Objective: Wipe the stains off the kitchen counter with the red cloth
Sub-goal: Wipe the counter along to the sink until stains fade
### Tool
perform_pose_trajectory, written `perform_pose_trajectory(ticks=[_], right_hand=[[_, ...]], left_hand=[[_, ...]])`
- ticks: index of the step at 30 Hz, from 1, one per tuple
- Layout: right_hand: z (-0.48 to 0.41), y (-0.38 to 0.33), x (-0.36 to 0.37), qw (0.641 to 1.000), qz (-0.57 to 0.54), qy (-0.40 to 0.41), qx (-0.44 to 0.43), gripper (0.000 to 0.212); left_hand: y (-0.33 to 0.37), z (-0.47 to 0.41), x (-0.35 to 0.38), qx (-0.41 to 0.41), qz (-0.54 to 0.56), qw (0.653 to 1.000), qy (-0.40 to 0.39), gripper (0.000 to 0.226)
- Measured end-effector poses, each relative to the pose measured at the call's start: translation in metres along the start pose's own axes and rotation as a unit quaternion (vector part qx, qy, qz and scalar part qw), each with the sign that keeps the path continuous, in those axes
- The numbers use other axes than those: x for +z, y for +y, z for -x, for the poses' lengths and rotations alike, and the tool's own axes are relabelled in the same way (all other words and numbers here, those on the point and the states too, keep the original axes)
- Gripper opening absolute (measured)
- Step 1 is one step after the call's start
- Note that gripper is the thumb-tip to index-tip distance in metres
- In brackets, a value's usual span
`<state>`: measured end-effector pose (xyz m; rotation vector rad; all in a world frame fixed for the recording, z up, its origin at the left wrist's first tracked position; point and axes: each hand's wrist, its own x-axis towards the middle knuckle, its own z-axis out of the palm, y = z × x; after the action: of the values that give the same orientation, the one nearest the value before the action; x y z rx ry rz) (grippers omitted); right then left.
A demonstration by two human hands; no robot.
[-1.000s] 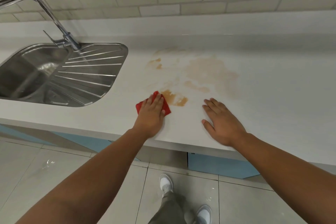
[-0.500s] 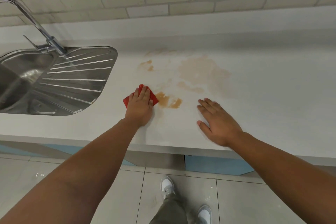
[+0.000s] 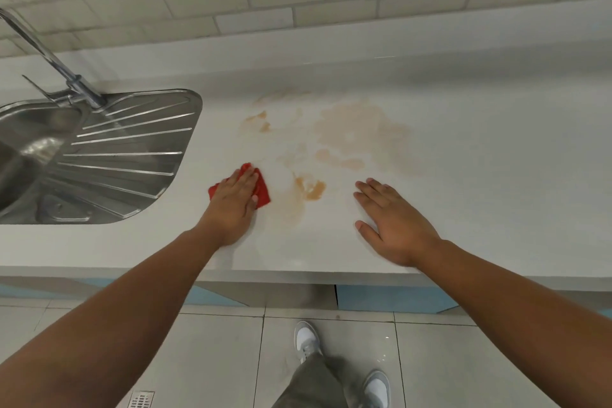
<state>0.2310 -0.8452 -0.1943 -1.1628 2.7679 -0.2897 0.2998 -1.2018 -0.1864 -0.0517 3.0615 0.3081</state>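
On the counter, just right of the sink, your left hand lies flat over the red cloth. Its fingers are straight and press the cloth down rather than clutching it, and red shows past the fingertips and on both sides of the hand. The relation that matters is that the nearest stain, a dark brown blotch, lies directly to the right of the cloth at about the same depth, apart from it, with a pale smear in the gap. That blotch sits between your two hands, and the cloth hand is the nearer. Your right hand rests palm down, fingers extended and holding nothing, just beyond the blotch; in my judgement it would block a long rightward stroke. The stained field runs away from you toward the wall, with a broad pale patch behind and to the right, and small orange spots ahead of the cloth. Nothing else stands on the surface between cloth and stains. Most staining appears unwiped, so the task is judged to be at an early stage. The faucet is well clear to the left.
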Motion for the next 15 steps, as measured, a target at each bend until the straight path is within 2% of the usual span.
perform_pose_trajectory(ticks=[2, 5, 10, 15], right_hand=[[-0.001, 0.000, 0.000, 1.000, -0.005, 0.004, -0.001, 0.067], [0.000, 0.000, 0.000, 1.000, -0.008, 0.005, 0.001, 0.066], [0.001, -0.001, -0.002, 1.000, -0.013, 0.012, 0.002, 0.064], [0.002, -0.002, -0.002, 1.000, -0.016, 0.013, 0.002, 0.066]], left_hand=[[0.012, -0.027, 0.000, -0.068, 0.002, 0.998, 0.013, 0.055], [0.041, -0.060, 0.000, -0.098, 0.005, 0.995, 0.017, 0.052], [0.093, -0.075, -0.003, -0.049, 0.051, 0.997, -0.011, 0.050], [0.137, -0.047, 0.004, 0.053, 0.074, 0.995, -0.031, 0.048]])
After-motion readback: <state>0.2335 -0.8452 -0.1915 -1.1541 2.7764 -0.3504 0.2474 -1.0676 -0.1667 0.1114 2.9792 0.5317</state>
